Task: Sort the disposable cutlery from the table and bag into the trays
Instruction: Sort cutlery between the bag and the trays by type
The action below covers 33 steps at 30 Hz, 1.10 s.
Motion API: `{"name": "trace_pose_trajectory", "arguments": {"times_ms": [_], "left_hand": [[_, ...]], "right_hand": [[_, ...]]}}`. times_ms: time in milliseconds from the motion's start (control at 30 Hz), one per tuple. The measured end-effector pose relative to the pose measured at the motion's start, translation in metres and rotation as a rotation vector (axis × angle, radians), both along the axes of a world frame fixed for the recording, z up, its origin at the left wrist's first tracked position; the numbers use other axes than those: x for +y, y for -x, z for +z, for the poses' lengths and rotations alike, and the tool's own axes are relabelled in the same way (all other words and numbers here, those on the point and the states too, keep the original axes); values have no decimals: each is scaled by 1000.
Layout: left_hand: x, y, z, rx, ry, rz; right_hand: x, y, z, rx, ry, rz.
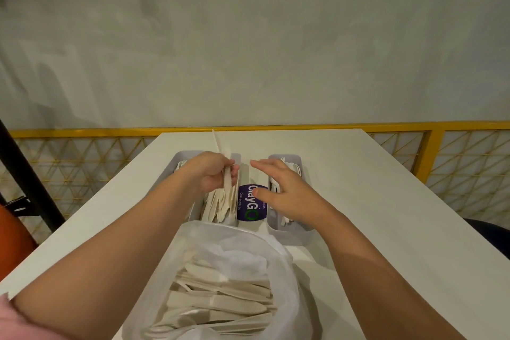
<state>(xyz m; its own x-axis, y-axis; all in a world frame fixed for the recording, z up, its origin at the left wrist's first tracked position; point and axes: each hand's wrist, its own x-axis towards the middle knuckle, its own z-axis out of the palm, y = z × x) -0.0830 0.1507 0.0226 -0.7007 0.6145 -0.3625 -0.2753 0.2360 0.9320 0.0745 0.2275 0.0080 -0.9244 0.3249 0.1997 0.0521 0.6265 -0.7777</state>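
A clear plastic bag [278,257] full of cream disposable cutlery [220,301] stands open at the table's near edge. Beyond it sit two grey trays. My left hand [212,174] holds a bunch of cream knives [227,188] upright over the left tray [180,157], which has several knives in it. My right hand [284,190] hovers with straight fingers over the right tray [289,159], which holds pale cutlery. It holds nothing. A purple sticker [249,203] lies on the table between the trays.
The white table [386,201] runs to a yellow mesh railing [441,157] and a pale wall. A black post [30,174] and an orange object [13,237] stand left of the table. A dark seat [491,234] shows at the right edge.
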Motion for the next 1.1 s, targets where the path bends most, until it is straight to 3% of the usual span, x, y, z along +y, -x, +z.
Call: {"name": "trace_pose_trajectory", "arguments": {"times_ms": [133, 367, 633, 867, 1100], "left_hand": [[6, 9, -15, 289, 339, -7], [17, 8, -32, 630, 694, -65], [16, 10, -33, 571, 566, -82], [-17, -5, -16, 701, 347, -121], [-72, -37, 2, 800, 154, -311]], "right_hand": [[2, 0, -2, -60, -44, -30], [4, 0, -2, -85, -63, -43], [4, 3, -5, -101, -74, -44], [-12, -3, 7, -74, -39, 14], [-37, -9, 16, -87, -21, 192]]}}
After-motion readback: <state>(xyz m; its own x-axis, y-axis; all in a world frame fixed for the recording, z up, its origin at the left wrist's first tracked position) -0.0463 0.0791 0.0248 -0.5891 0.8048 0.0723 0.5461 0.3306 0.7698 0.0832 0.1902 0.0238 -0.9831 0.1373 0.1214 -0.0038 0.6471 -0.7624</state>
